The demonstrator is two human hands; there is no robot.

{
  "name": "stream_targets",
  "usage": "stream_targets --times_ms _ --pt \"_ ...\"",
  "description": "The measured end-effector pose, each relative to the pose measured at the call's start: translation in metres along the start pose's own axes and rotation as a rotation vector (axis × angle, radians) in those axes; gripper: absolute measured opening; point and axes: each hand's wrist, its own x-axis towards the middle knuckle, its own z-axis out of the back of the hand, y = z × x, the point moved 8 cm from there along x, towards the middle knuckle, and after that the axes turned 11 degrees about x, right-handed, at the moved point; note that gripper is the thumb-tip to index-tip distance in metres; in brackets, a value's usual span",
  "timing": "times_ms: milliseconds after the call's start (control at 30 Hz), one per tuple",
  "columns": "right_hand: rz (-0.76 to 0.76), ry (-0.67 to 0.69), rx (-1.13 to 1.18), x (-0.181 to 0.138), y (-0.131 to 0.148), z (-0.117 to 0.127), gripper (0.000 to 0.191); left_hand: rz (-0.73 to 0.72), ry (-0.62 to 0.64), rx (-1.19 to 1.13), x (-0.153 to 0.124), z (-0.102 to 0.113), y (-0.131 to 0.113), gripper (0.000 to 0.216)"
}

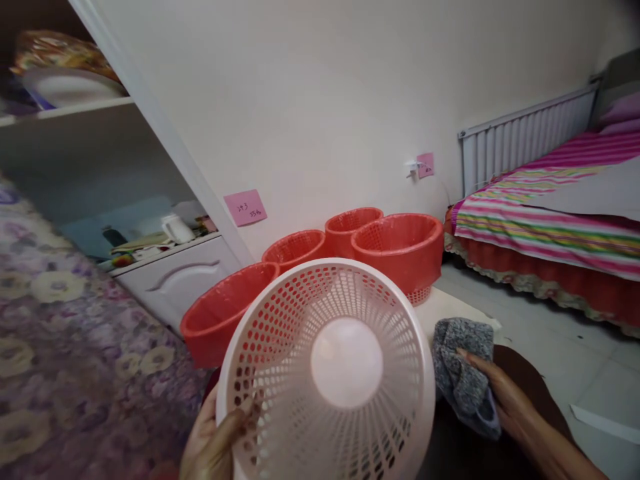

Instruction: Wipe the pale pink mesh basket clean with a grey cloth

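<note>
My left hand grips the lower left rim of a pale pink perforated plastic basket, tipped so its inside faces me. My right hand holds a grey knitted cloth just to the right of the basket's rim, fingers pressed on the cloth. The cloth rests against something dark brown beneath it.
Several red mesh baskets stand on the floor along the white wall behind. A bed with a striped cover and a radiator are at the right. A white shelf unit and a floral purple fabric fill the left.
</note>
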Motion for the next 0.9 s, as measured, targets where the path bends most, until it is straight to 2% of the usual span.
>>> stream_targets --times_ms 167,367,467,600,767,900 --pt "0.126 0.025 -0.165 0.025 0.035 -0.011 0.034 0.064 0.127 0.001 0.02 -0.023 -0.001 0.073" --pt "0.306 0.018 -0.47 0.082 0.07 -0.023 0.038 0.045 0.212 0.082 0.052 -0.042 -0.001 0.072" --pt "0.506 -0.1 -0.687 0.105 0.098 -0.014 0.04 0.044 0.207 0.086 0.065 -0.043 -0.002 0.07" --pt "0.713 -0.24 -0.918 0.117 0.124 0.005 0.057 0.032 0.215 0.075 0.072 -0.048 -0.002 0.065" --pt "0.763 -0.289 -1.049 0.137 0.132 0.026 0.05 0.004 0.199 0.055 0.085 -0.046 -0.002 0.065" --pt "0.765 -0.294 -1.074 0.155 0.133 0.034 0.037 -0.008 0.154 0.098 0.101 -0.039 -0.004 0.079"
